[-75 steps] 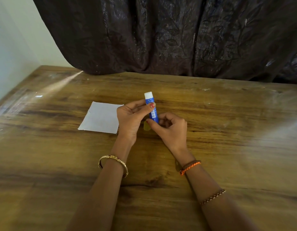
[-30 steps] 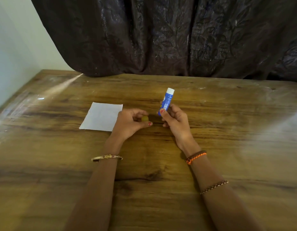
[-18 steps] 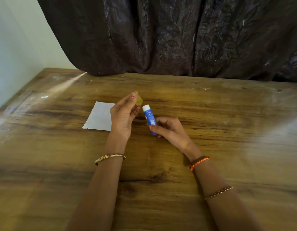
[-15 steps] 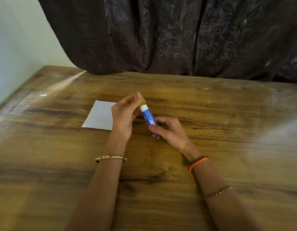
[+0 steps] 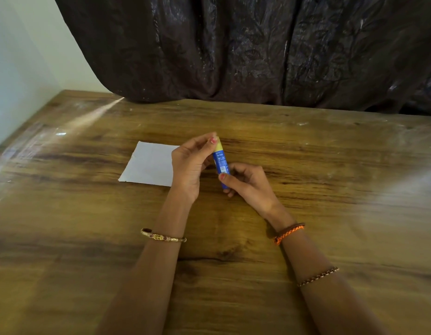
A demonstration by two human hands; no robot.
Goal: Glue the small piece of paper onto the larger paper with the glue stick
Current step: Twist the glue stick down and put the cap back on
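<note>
Head view: right hand (image 5: 245, 180) grips glue stick (image 5: 221, 165); left hand (image 5: 189, 163) pinches yellowish cap (image 5: 218, 144) (atop it).

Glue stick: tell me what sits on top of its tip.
A small yellow piece covers the glue stick tip, pinched by the left hand. The tip itself is hidden; the right hand grips the base.

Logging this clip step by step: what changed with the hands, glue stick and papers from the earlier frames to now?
The left hand picked the small yellow paper off the table and raised it. The right hand tilted the glue stick leftward until its tip met the paper, which now covers it. The right hand kept gripping the stick. The white paper lies unmoved on the table.
</note>
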